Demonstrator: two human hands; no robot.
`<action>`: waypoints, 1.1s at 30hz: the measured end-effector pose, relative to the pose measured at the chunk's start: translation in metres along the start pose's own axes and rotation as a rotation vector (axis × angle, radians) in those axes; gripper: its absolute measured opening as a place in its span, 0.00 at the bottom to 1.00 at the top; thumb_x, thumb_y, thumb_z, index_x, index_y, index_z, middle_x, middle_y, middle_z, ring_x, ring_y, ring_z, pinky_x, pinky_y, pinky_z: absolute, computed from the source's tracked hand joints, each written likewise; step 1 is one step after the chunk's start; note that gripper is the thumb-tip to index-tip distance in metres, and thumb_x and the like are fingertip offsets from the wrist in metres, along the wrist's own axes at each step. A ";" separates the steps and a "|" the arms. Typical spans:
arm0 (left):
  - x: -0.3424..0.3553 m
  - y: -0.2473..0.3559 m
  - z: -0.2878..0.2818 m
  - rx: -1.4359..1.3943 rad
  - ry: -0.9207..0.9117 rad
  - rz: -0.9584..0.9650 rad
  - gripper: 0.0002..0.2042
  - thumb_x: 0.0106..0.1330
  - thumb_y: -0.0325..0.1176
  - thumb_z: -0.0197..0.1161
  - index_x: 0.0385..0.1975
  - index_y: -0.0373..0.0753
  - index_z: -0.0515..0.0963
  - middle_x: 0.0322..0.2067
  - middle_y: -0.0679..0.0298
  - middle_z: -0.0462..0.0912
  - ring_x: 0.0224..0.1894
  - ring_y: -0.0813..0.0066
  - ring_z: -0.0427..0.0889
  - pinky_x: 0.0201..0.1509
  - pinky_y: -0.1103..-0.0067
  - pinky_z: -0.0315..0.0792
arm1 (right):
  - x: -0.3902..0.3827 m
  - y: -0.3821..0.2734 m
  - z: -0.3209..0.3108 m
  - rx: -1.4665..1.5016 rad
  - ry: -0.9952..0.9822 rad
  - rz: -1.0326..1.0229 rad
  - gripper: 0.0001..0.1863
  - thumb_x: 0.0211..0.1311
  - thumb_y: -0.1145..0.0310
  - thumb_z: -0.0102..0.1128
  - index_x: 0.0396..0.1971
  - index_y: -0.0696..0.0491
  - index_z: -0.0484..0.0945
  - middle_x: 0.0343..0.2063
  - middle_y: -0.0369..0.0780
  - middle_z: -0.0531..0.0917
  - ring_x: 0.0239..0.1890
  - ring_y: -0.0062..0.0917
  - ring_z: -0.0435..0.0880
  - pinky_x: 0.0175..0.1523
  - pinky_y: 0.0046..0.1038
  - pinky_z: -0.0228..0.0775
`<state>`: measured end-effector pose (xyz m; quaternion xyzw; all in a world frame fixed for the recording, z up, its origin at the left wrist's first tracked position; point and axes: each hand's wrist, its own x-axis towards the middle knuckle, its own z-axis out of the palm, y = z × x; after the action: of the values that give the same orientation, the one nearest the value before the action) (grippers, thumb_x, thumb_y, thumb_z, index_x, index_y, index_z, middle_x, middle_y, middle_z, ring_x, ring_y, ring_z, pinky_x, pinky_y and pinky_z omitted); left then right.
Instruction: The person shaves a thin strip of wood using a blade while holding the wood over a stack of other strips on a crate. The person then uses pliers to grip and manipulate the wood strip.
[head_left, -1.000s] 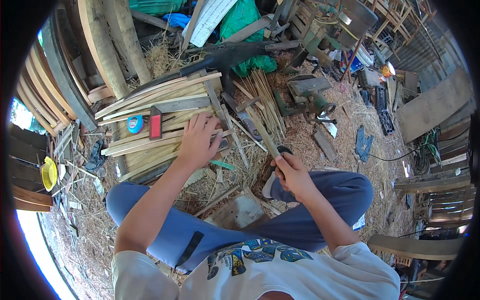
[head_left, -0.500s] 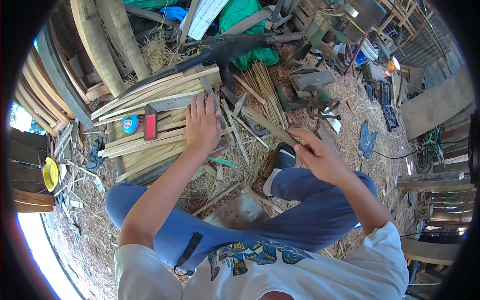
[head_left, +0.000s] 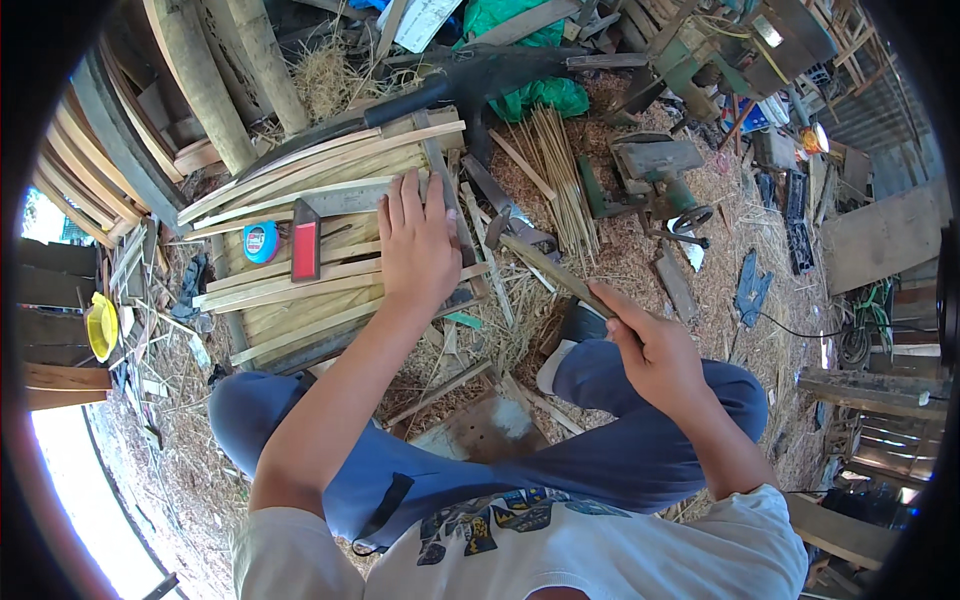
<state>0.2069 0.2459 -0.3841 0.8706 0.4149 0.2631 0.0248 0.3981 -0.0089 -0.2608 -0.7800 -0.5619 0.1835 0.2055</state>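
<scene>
My left hand [head_left: 418,245] lies with fingers stretched out over the end of a square's metal blade [head_left: 350,197] and pale wooden strips [head_left: 290,291], atop a yellowish wooden board [head_left: 270,330]. The square has a red-panelled handle [head_left: 305,247]; a blue tape measure [head_left: 260,242] sits left of it. My right hand [head_left: 652,350] grips a hammer's wooden handle [head_left: 565,280], whose head [head_left: 497,229] points forward-left beside the board.
A bundle of thin sticks [head_left: 563,175], a green metal machine [head_left: 660,160] and green plastic sheeting [head_left: 540,97] lie ahead. Curved timbers [head_left: 215,90] lean at upper left; a yellow basin [head_left: 101,327] is left. Wood scraps and shavings cover the ground around my crossed legs.
My left hand has moved forward onto the blade, its fingers straighter. My right hand has moved right with the hammer, forefinger now along the handle. The view has shifted slightly.
</scene>
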 end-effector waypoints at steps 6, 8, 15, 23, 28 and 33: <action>0.002 0.002 -0.005 0.003 -0.034 -0.025 0.25 0.81 0.37 0.54 0.75 0.37 0.66 0.74 0.44 0.65 0.78 0.40 0.62 0.83 0.48 0.55 | 0.002 -0.010 -0.003 -0.100 -0.033 -0.005 0.27 0.78 0.68 0.62 0.73 0.33 0.77 0.31 0.47 0.88 0.30 0.45 0.89 0.35 0.43 0.78; 0.002 0.003 -0.005 -0.004 -0.037 -0.027 0.26 0.81 0.38 0.54 0.75 0.37 0.66 0.74 0.45 0.65 0.78 0.40 0.62 0.83 0.48 0.55 | 0.001 -0.011 -0.002 -0.117 -0.055 0.009 0.28 0.77 0.70 0.63 0.74 0.34 0.77 0.33 0.48 0.89 0.31 0.45 0.90 0.37 0.41 0.79; 0.001 0.002 -0.006 -0.029 -0.023 -0.032 0.26 0.81 0.40 0.55 0.75 0.37 0.66 0.74 0.45 0.65 0.78 0.41 0.62 0.83 0.49 0.54 | -0.001 -0.006 0.001 -0.067 -0.014 0.011 0.28 0.77 0.71 0.63 0.73 0.35 0.79 0.32 0.46 0.89 0.30 0.42 0.90 0.37 0.40 0.79; 0.001 0.004 -0.005 -0.012 -0.017 -0.031 0.26 0.81 0.39 0.55 0.74 0.36 0.67 0.74 0.45 0.66 0.78 0.41 0.63 0.83 0.49 0.55 | -0.007 0.001 0.005 -0.122 0.048 -0.077 0.28 0.77 0.68 0.63 0.73 0.30 0.77 0.28 0.44 0.84 0.25 0.44 0.85 0.31 0.44 0.75; -0.001 0.003 -0.005 0.000 -0.013 -0.024 0.26 0.82 0.40 0.54 0.74 0.37 0.67 0.74 0.45 0.66 0.78 0.42 0.63 0.83 0.50 0.55 | -0.009 -0.001 0.001 -0.199 0.006 -0.089 0.28 0.76 0.68 0.63 0.74 0.34 0.77 0.28 0.43 0.84 0.25 0.45 0.84 0.32 0.43 0.75; 0.000 0.004 -0.004 0.020 -0.009 -0.026 0.26 0.82 0.41 0.54 0.75 0.37 0.67 0.74 0.45 0.66 0.78 0.43 0.62 0.83 0.50 0.55 | -0.009 -0.007 -0.003 -0.099 0.055 -0.100 0.30 0.76 0.75 0.61 0.75 0.40 0.77 0.33 0.45 0.89 0.31 0.41 0.89 0.37 0.39 0.80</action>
<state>0.2080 0.2419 -0.3795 0.8665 0.4287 0.2546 0.0215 0.3909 -0.0158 -0.2539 -0.7650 -0.6026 0.1237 0.1909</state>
